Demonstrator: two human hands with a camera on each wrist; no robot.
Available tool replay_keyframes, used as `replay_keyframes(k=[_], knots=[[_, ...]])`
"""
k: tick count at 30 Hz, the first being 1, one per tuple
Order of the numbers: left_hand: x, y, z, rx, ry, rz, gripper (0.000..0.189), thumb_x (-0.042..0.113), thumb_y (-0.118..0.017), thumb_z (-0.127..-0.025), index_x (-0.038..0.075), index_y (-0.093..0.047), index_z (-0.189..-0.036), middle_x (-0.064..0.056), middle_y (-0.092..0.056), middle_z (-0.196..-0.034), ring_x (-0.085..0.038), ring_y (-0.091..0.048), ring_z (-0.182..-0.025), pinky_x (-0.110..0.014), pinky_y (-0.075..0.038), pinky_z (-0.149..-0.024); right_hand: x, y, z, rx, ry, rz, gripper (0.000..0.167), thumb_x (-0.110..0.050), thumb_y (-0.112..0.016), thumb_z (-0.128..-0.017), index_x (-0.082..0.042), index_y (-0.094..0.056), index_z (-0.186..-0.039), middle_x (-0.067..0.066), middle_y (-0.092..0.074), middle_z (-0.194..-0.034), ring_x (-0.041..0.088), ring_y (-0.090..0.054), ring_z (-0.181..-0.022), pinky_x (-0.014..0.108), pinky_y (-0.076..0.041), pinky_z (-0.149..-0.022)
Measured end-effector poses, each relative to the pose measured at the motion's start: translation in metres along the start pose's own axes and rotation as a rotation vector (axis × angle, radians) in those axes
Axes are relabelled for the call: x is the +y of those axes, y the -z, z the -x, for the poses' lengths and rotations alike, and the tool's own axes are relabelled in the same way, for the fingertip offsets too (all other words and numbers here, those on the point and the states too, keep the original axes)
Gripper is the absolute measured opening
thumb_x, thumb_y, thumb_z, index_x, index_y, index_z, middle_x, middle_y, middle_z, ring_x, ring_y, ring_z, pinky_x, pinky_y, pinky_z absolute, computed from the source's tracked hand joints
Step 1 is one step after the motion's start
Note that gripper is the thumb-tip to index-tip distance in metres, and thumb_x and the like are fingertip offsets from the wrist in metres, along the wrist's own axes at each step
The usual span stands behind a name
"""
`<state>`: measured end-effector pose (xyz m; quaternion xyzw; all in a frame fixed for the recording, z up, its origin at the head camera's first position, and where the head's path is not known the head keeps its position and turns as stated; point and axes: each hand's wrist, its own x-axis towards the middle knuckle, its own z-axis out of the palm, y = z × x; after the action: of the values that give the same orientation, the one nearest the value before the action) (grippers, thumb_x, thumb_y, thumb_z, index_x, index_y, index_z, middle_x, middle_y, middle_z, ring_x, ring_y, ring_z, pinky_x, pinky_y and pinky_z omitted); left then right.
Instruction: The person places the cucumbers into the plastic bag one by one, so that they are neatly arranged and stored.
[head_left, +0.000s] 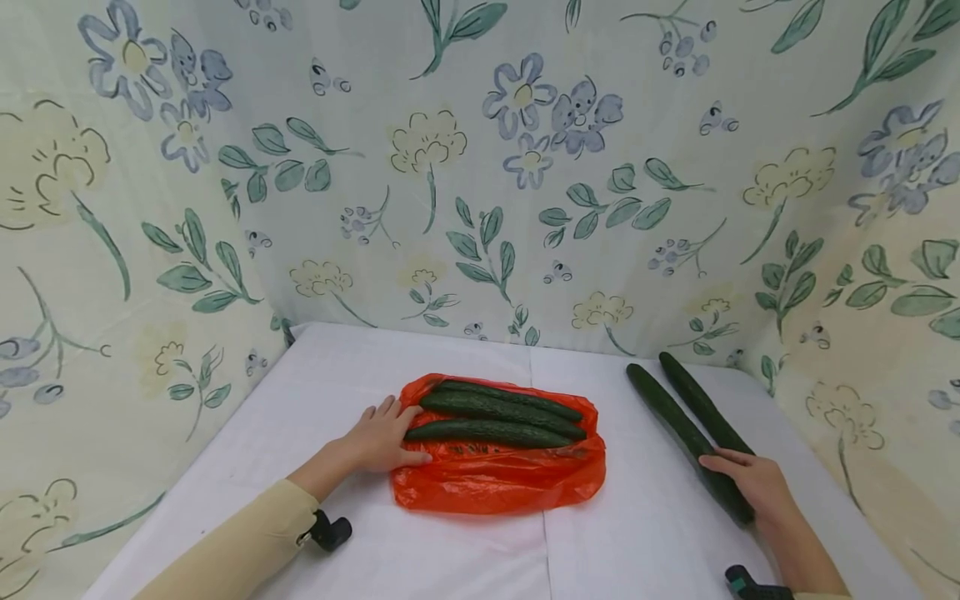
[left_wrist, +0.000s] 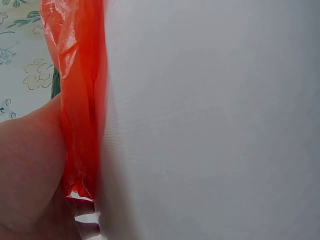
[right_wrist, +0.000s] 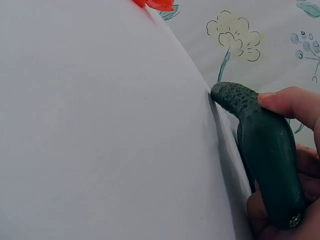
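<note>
Three cucumbers (head_left: 495, 408) lie side by side on an opened red plastic bag (head_left: 495, 487) at the middle of the table. At the bag's left end rests my left hand (head_left: 384, 437), its fingers spread and touching the bag near the cucumber ends. The left wrist view shows the hand against the side of the red bag (left_wrist: 80, 100). Over on the right, two more cucumbers lie nearly parallel. My right hand (head_left: 753, 483) grips the nearer cucumber (head_left: 671, 412), thumb on this side and fingers round the far side; its blunt end (right_wrist: 277, 170) shows close up. The other cucumber (head_left: 701, 400) lies just beyond it.
A white cloth (head_left: 337, 367) covers the table, with a crease running front to back. Floral curtains (head_left: 450, 250) stand behind and on both sides. Small black devices (head_left: 330, 531) are strapped at the wrists.
</note>
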<state>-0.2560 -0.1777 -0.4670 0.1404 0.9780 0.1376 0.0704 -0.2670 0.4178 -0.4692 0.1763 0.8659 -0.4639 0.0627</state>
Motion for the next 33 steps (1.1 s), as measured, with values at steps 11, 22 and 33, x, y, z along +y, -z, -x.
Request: replay_keyframes(k=[11,22,33], knots=[[-0.002,-0.001,-0.001,0.002,0.002,-0.011,0.094,0.07,-0.068,-0.081,0.015,-0.039,-0.152,-0.021,-0.035,-0.158,-0.045,-0.023,-0.15,-0.068,-0.021,-0.117,-0.008,0.004,0.006,-0.002,0.001,-0.037,0.098,-0.054,-0.073,-0.088,0.008,-0.032,-0.152,0.039,-0.011,-0.159,0.057,-0.014,-0.146,0.067,-0.023,-0.115],[-0.005,-0.004,-0.003,0.007,-0.007,-0.001,0.095,0.071,-0.067,-0.081,0.015,-0.039,-0.152,-0.021,-0.035,-0.158,-0.045,-0.023,-0.15,-0.068,-0.021,-0.117,-0.02,0.003,0.01,-0.038,0.039,-0.013,0.099,-0.058,-0.071,-0.087,0.007,-0.034,-0.152,0.037,-0.02,-0.158,0.052,-0.027,-0.141,0.063,-0.034,-0.109],[-0.004,-0.002,-0.001,0.001,-0.008,0.002,0.094,0.07,-0.068,-0.081,0.015,-0.039,-0.152,-0.021,-0.035,-0.158,-0.045,-0.022,-0.15,-0.067,-0.021,-0.118,-0.04,0.002,0.018,-0.028,0.125,0.042,0.088,-0.053,-0.073,-0.089,0.007,-0.045,-0.146,0.035,-0.044,-0.146,0.033,-0.058,-0.113,0.027,-0.05,-0.075]])
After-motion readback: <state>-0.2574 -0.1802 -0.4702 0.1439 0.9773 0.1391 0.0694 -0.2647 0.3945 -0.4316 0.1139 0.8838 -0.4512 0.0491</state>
